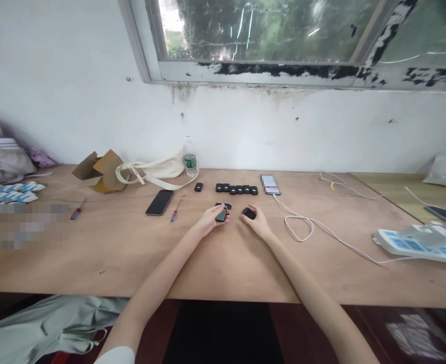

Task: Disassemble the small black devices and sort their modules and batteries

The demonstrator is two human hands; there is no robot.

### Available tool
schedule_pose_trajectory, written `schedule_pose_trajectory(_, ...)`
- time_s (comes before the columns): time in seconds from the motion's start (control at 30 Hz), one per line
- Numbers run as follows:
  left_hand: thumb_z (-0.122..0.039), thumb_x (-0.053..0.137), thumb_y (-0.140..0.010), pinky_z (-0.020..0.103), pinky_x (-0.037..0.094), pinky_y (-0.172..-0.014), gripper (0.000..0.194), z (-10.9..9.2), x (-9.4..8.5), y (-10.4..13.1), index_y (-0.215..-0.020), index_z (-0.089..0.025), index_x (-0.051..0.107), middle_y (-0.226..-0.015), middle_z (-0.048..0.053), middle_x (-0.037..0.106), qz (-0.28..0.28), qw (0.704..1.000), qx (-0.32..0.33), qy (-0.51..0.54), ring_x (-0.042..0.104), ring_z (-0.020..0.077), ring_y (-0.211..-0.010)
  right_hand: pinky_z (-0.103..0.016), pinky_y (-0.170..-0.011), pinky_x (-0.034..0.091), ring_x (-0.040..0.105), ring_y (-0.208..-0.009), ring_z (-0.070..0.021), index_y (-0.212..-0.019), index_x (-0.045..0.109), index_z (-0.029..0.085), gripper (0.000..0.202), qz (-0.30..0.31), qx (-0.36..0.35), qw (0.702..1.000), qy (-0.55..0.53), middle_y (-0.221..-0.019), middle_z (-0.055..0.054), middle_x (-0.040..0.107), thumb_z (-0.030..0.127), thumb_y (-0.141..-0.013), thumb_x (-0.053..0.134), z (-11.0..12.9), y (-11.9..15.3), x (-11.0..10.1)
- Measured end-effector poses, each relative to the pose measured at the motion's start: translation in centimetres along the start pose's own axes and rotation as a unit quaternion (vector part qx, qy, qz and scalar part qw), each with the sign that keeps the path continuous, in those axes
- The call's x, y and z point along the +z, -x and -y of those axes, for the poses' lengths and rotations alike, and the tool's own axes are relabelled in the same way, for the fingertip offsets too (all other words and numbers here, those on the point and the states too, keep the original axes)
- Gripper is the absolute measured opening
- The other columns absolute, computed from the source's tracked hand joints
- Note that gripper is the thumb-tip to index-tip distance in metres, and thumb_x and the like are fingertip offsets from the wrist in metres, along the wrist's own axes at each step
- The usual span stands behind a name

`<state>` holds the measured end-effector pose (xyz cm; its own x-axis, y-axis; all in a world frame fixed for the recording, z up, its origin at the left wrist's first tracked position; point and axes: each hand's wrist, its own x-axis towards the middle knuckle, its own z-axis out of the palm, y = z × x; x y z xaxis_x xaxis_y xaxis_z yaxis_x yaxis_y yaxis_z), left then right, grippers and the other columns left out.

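Observation:
My left hand is closed around a small black device whose inside shows a dark green face with a yellowish spot. Just beyond its fingers lies another small black piece, partly hidden. My right hand grips a small black rounded piece, a short gap away from the left. Behind both hands stretches a row of several small black fobs with light marks on them. One more black fob lies apart to the left of that row.
Left of my hands are a screwdriver, a dark phone and a second screwdriver. A bottle, a cream bag and a cardboard box stand by the wall. Rightward, a cabled phone and a power strip lie.

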<state>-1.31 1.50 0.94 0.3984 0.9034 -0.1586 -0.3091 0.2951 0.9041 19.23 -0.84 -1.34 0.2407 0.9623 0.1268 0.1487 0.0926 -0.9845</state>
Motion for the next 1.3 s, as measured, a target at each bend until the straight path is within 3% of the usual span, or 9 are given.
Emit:
schedule_pose_trajectory(0.13, -0.019, 0.078, -0.064, 0.036, 0.049, -0.090, 0.054, 0.1, 0.5, 0.3, -0.114, -0.015, 0.057, -0.105, 0.009, 0.067, -0.035, 0.983, 0.069, -0.168, 0.064, 0.0181, -0.092, -0.042, -0.096, 0.041, 0.056, -0.103, -0.0251, -0.108, 0.060, 0.013, 0.043, -0.003, -0.110, 0.972, 0.205, -0.107, -0.012, 0.061, 0.020, -0.065, 0.062, -0.5, -0.3, -0.6)
schedule_pose_trajectory(0.33, -0.015, 0.073, -0.065, 0.036, 0.043, -0.097, 0.050, -0.2, 0.2, 0.0, -0.114, -0.014, 0.062, -0.114, 0.010, 0.062, -0.100, 0.907, 0.198, -0.358, 0.059, 0.0240, -0.106, -0.036, -0.088, 0.043, 0.055, -0.094, -0.0234, -0.109, 0.062, 0.013, 0.036, 0.004, -0.140, 0.941, 0.308, -0.099, -0.011, 0.060, 0.024, -0.075, 0.055, -0.4, -0.1, -0.8)
schedule_pose_trajectory(0.47, -0.017, 0.069, -0.069, 0.036, 0.041, -0.099, 0.048, -0.2, -1.2, -0.8, -0.116, -0.012, 0.060, -0.115, 0.014, 0.060, -0.221, 0.869, 0.221, -0.383, 0.057, 0.0250, -0.110, -0.040, -0.091, 0.036, 0.048, -0.100, -0.0272, -0.107, 0.065, 0.017, 0.034, -0.014, -0.111, 0.905, 0.411, -0.100, -0.011, 0.057, 0.035, -0.080, 0.054, -0.1, 0.4, -0.5)
schedule_pose_trajectory(0.6, -0.020, 0.061, -0.077, 0.035, 0.041, -0.098, 0.047, -0.2, -2.9, -1.5, -0.123, -0.010, 0.054, -0.120, 0.017, 0.058, -0.341, 0.822, 0.198, -0.411, 0.054, 0.0254, -0.115, -0.044, -0.091, 0.030, 0.044, -0.104, -0.0307, -0.110, 0.064, 0.018, 0.039, -0.039, -0.057, 0.875, 0.479, -0.105, -0.013, 0.054, 0.043, -0.083, 0.052, 0.5, 0.9, -0.3)
schedule_pose_trajectory(0.73, -0.019, 0.058, -0.079, 0.032, 0.045, -0.091, 0.038, -0.3, -3.6, -1.3, -0.115, -0.011, 0.058, -0.110, 0.015, 0.065, -0.341, 0.809, 0.171, -0.447, 0.060, 0.0243, -0.106, -0.041, -0.089, 0.029, 0.044, -0.104, -0.0301, -0.108, 0.064, 0.017, 0.036, -0.036, -0.045, 0.876, 0.479, -0.104, -0.013, 0.054, 0.040, -0.084, 0.050, 0.9, 1.1, -0.3)
schedule_pose_trajectory(1.0, -0.024, 0.059, -0.076, 0.030, 0.046, -0.079, 0.024, -0.1, -2.9, -1.0, -0.097, -0.014, 0.066, -0.090, 0.011, 0.065, -0.307, 0.774, 0.164, -0.530, 0.060, 0.0240, -0.090, -0.037, -0.086, 0.034, 0.051, -0.096, -0.0269, -0.097, 0.068, 0.017, 0.032, -0.049, -0.049, 0.904, 0.423, -0.096, -0.011, 0.058, 0.040, -0.078, 0.056, 0.0, 0.1, -0.6)
schedule_pose_trajectory(1.17, -0.028, 0.058, -0.076, 0.032, 0.044, -0.081, 0.031, 0.3, -3.0, -1.5, -0.103, -0.013, 0.065, -0.095, 0.011, 0.056, -0.310, 0.748, 0.145, -0.568, 0.057, 0.0252, -0.092, -0.040, -0.084, 0.039, 0.055, -0.093, -0.0291, -0.095, 0.067, 0.014, 0.034, -0.047, -0.090, 0.910, 0.402, -0.092, -0.013, 0.060, 0.041, -0.077, 0.057, -0.4, -1.2, -0.1)
schedule_pose_trajectory(1.3, -0.034, 0.057, -0.079, 0.034, 0.042, -0.086, 0.037, 0.4, -2.7, -1.5, -0.111, -0.016, 0.062, -0.097, 0.011, 0.053, -0.296, 0.710, 0.144, -0.622, 0.054, 0.0272, -0.099, -0.035, -0.075, 0.045, 0.060, -0.086, -0.0259, -0.095, 0.065, 0.014, 0.034, -0.035, -0.122, 0.943, 0.306, -0.090, -0.013, 0.065, 0.040, -0.085, 0.046, -0.4, -1.6, 0.0)
